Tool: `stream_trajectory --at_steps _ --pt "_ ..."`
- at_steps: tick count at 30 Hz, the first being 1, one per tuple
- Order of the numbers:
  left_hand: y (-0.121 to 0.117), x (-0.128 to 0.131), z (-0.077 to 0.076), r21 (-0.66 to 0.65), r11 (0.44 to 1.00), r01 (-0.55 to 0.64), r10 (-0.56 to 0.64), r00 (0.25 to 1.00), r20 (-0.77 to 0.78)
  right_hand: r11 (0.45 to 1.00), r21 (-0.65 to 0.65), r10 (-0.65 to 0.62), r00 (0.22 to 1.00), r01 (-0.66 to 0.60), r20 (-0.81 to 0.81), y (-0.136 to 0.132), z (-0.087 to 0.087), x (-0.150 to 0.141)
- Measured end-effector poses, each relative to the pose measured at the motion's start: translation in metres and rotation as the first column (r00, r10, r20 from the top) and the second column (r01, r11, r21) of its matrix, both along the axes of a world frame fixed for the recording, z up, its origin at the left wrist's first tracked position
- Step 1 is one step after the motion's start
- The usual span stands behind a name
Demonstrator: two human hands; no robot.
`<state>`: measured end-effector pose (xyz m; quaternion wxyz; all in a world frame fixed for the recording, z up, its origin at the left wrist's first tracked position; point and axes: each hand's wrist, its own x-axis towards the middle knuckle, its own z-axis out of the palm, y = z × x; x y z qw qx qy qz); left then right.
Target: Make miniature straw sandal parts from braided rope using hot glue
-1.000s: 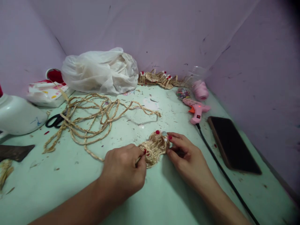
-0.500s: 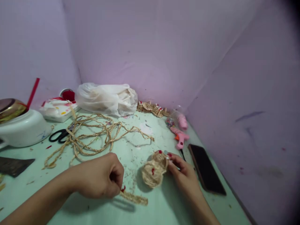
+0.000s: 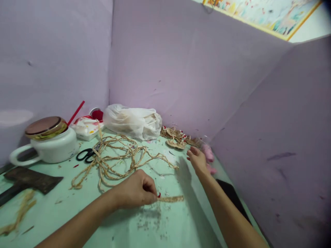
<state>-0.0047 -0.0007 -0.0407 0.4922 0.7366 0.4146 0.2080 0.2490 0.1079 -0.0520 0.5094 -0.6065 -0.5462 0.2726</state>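
Observation:
My left hand (image 3: 137, 189) is closed in a pinch over the front of the table. From its fingertips a short braided straw strip (image 3: 172, 199) points right, with a small red bit near the pinched end. My right hand (image 3: 197, 160) reaches toward the back right, fingers stretched and holding nothing. Just beyond its fingertips a flat woven straw piece (image 3: 176, 144) lies against a pile of similar straw pieces (image 3: 172, 132) with red and white beads. Loose braided straw cord (image 3: 113, 162) spreads in loops behind my left hand.
Black-handled scissors (image 3: 86, 155), a hatchet-like tool (image 3: 36, 181) and a white mug (image 3: 57, 146) with a lid lie left. A white plastic bag (image 3: 133, 122) sits at the back. A phone (image 3: 230, 193) and a pink glue gun (image 3: 211, 169) are partly behind my right arm.
My right hand has carried the woven straw piece to the back and let it go by the pile. My left hand has pulled the braided strip away and kept hold. The view has tilted up.

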Motion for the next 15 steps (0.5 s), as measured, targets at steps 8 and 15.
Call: stream_trajectory --at_steps 8,15 --pt "-0.008 0.015 -0.021 0.275 0.961 -0.011 0.046 0.992 -0.121 0.89 -0.109 0.454 0.883 -0.443 0.121 -0.141 -0.001 -0.036" --pt "-0.024 0.027 -0.02 0.451 0.89 0.065 0.042 0.974 -0.223 0.804 -0.128 0.59 0.75 -0.581 0.299 -0.16 -0.02 -0.037"
